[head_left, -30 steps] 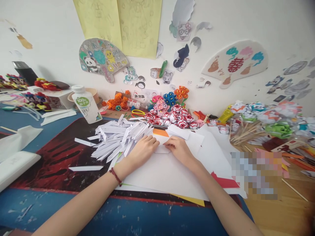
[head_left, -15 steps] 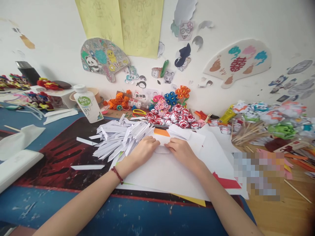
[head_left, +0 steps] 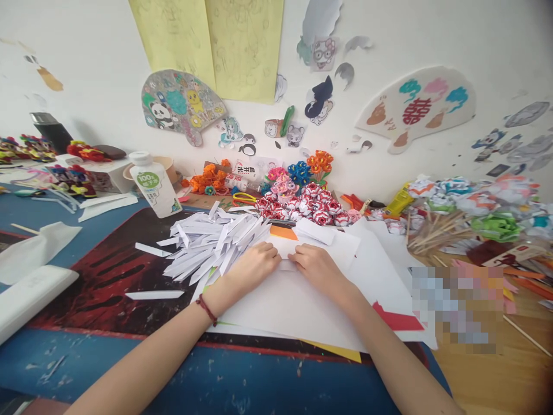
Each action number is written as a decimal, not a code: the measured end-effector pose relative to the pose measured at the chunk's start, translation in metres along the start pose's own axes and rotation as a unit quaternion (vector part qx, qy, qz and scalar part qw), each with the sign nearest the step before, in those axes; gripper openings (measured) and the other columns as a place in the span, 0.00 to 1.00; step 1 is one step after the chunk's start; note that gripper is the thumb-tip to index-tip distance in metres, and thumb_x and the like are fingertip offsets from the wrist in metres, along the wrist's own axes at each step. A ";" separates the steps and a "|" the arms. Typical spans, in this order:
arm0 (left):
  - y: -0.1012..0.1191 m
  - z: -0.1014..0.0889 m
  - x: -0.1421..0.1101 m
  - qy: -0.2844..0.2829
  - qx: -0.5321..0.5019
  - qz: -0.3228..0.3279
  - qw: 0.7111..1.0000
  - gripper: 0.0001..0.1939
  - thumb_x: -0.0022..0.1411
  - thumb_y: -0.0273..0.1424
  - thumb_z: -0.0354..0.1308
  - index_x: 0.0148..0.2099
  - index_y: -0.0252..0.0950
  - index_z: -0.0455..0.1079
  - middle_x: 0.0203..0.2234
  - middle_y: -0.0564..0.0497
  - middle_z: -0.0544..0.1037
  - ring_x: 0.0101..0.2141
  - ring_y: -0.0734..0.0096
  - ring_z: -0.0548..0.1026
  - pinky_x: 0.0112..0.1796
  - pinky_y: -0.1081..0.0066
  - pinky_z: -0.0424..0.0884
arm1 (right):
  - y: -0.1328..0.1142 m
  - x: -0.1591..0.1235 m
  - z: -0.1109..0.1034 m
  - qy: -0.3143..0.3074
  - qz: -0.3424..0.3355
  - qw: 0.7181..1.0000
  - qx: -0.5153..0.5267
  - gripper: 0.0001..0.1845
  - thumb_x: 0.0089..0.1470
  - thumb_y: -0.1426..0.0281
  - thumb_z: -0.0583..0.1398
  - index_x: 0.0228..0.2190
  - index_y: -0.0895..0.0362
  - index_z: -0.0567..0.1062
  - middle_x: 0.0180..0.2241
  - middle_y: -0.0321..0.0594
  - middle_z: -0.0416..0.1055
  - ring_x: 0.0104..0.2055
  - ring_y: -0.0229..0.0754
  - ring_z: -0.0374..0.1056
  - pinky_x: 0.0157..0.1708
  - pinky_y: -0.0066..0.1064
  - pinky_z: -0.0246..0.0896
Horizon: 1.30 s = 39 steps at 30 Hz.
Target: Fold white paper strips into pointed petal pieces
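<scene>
Between my hands is a small piece of white paper [head_left: 286, 264], with a crease or folded edge running across it. My left hand [head_left: 258, 264] is closed, its fingers curled on the paper's left end. At the right end, the fingers of my right hand [head_left: 311, 263] pinch the same piece. Both hands rest over large white sheets [head_left: 294, 305] stacked on the table. Close to my left hand lies a heap of narrow folded white paper strips [head_left: 211, 242]. An orange paper piece [head_left: 283, 232] and a white folded paper [head_left: 314, 230] lie just beyond my fingers.
A white bottle [head_left: 154, 185] stands at the back left. Red-and-white flowers [head_left: 311, 206] are piled along the wall. To the right are thin wooden sticks [head_left: 436, 227] and crumpled paper flowers [head_left: 496, 222]. A long white case [head_left: 37, 297] sits at the left edge.
Both hands have shifted slightly on the small paper piece. Less of its near flap shows below my fingers now. The heap of strips looks the same.
</scene>
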<state>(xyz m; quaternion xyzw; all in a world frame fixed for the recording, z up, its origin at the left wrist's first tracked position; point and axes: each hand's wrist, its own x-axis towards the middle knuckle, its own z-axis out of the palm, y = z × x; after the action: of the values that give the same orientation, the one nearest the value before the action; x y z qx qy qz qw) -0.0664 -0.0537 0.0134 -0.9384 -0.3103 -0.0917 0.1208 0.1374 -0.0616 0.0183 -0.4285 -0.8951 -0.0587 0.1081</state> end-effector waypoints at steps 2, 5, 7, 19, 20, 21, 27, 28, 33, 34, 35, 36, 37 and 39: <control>0.001 0.000 0.001 -0.002 0.013 0.008 1.000 0.05 0.64 0.25 0.54 0.33 0.32 0.67 0.30 0.47 0.72 0.34 0.64 0.68 0.34 0.65 0.63 | 0.000 0.000 0.001 0.001 -0.006 1.000 -0.017 0.11 0.60 0.76 0.55 0.29 0.59 0.76 0.29 0.39 0.70 0.33 0.40 0.65 0.32 0.31 0.53; 0.002 0.000 0.001 -0.004 0.028 0.014 1.000 0.05 0.63 0.25 0.54 0.33 0.32 0.67 0.30 0.47 0.71 0.33 0.63 0.68 0.34 0.65 0.63 | -0.001 0.001 0.001 0.001 -0.015 0.999 -0.039 0.12 0.61 0.75 0.55 0.28 0.59 0.75 0.29 0.39 0.70 0.33 0.41 0.65 0.32 0.32 0.52; 0.003 -0.001 0.001 -0.005 0.034 0.018 0.999 0.04 0.62 0.24 0.55 0.33 0.32 0.67 0.30 0.47 0.72 0.33 0.63 0.68 0.34 0.64 0.63 | -0.002 0.001 0.001 -0.001 -0.022 0.999 -0.050 0.12 0.61 0.75 0.55 0.27 0.59 0.74 0.29 0.39 0.70 0.33 0.41 0.64 0.33 0.32 0.52; 0.003 0.003 0.001 -0.004 0.050 0.040 0.998 0.04 0.62 0.21 0.54 0.34 0.31 0.67 0.30 0.46 0.71 0.35 0.61 0.67 0.35 0.63 0.61 | -0.011 0.002 0.001 -0.032 -0.038 0.993 -0.110 0.11 0.59 0.79 0.55 0.26 0.59 0.73 0.29 0.42 0.70 0.33 0.44 0.63 0.33 0.35 0.54; 0.003 0.003 0.001 -0.003 0.057 0.046 0.997 0.04 0.62 0.21 0.54 0.34 0.31 0.67 0.30 0.45 0.71 0.34 0.61 0.67 0.35 0.63 0.61 | -0.011 0.003 0.001 -0.035 -0.040 0.992 -0.112 0.11 0.58 0.80 0.55 0.26 0.59 0.73 0.29 0.42 0.70 0.33 0.44 0.63 0.33 0.35 0.54; 0.003 0.003 0.001 -0.003 0.065 0.054 0.996 0.05 0.62 0.20 0.53 0.34 0.31 0.68 0.30 0.45 0.71 0.34 0.61 0.67 0.35 0.63 0.61 | -0.011 0.003 0.001 -0.038 -0.041 0.992 -0.115 0.11 0.58 0.80 0.56 0.26 0.59 0.73 0.29 0.42 0.70 0.33 0.44 0.63 0.33 0.35 0.54; 0.004 0.001 0.002 0.005 0.093 0.093 0.991 0.07 0.62 0.19 0.52 0.33 0.30 0.68 0.29 0.44 0.71 0.34 0.61 0.67 0.34 0.63 0.60 | -0.014 0.004 0.001 -0.040 -0.043 0.991 -0.122 0.10 0.56 0.82 0.56 0.26 0.60 0.74 0.29 0.43 0.70 0.33 0.45 0.64 0.33 0.36 0.55; 0.004 0.001 0.002 0.009 0.092 0.095 0.991 0.07 0.62 0.19 0.52 0.33 0.30 0.69 0.29 0.44 0.71 0.34 0.61 0.67 0.34 0.63 0.60 | -0.014 0.004 0.001 -0.041 -0.042 0.991 -0.121 0.11 0.55 0.83 0.56 0.26 0.60 0.74 0.29 0.43 0.70 0.33 0.45 0.64 0.33 0.36 0.55; 0.004 0.002 0.002 0.013 0.074 0.095 0.993 0.08 0.63 0.19 0.51 0.33 0.31 0.69 0.29 0.44 0.71 0.35 0.61 0.67 0.35 0.63 0.60 | -0.016 0.004 -0.002 -0.051 -0.043 0.991 -0.120 0.11 0.55 0.84 0.56 0.26 0.60 0.74 0.29 0.44 0.71 0.34 0.46 0.64 0.33 0.36 0.56; 0.004 0.002 0.002 0.009 0.071 0.093 0.993 0.08 0.63 0.19 0.51 0.33 0.31 0.68 0.29 0.44 0.71 0.35 0.61 0.67 0.35 0.63 0.60 | -0.016 0.004 -0.002 -0.052 -0.043 0.991 -0.120 0.11 0.55 0.84 0.56 0.26 0.60 0.74 0.29 0.44 0.71 0.34 0.46 0.65 0.34 0.36 0.56; 0.004 0.002 0.002 0.006 0.069 0.090 0.993 0.08 0.63 0.19 0.51 0.33 0.31 0.68 0.29 0.43 0.72 0.35 0.61 0.67 0.36 0.63 0.61 | -0.016 0.004 -0.002 -0.052 -0.043 0.990 -0.120 0.11 0.55 0.84 0.56 0.26 0.60 0.74 0.29 0.44 0.71 0.34 0.46 0.65 0.34 0.36 0.56; 0.004 0.002 0.001 0.003 0.069 0.087 0.994 0.08 0.63 0.20 0.51 0.33 0.31 0.68 0.29 0.43 0.72 0.35 0.61 0.67 0.35 0.63 0.61 | -0.017 0.004 -0.002 -0.053 -0.041 0.991 -0.120 0.11 0.55 0.83 0.56 0.26 0.60 0.74 0.29 0.44 0.71 0.34 0.46 0.65 0.34 0.35 0.56; 0.004 0.002 0.001 0.000 0.069 0.082 0.994 0.07 0.63 0.20 0.51 0.33 0.31 0.68 0.29 0.43 0.72 0.35 0.61 0.67 0.35 0.63 0.61 | -0.017 0.004 -0.002 -0.053 -0.037 0.991 -0.120 0.11 0.55 0.83 0.56 0.27 0.60 0.74 0.29 0.44 0.71 0.34 0.46 0.65 0.34 0.35 0.56; 0.004 0.001 0.000 -0.006 0.068 0.070 0.995 0.06 0.63 0.21 0.52 0.33 0.31 0.68 0.30 0.44 0.72 0.35 0.61 0.67 0.35 0.63 0.61 | -0.017 0.003 -0.003 -0.055 -0.029 0.991 -0.120 0.10 0.56 0.82 0.56 0.27 0.60 0.74 0.30 0.43 0.71 0.34 0.46 0.65 0.34 0.35 0.56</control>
<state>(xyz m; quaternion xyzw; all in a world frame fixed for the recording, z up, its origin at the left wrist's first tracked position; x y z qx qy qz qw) -0.0637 -0.0560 0.0118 -0.9479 -0.2505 -0.0558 0.1885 0.1230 -0.0706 0.0218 -0.4148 -0.8984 -0.1446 0.0045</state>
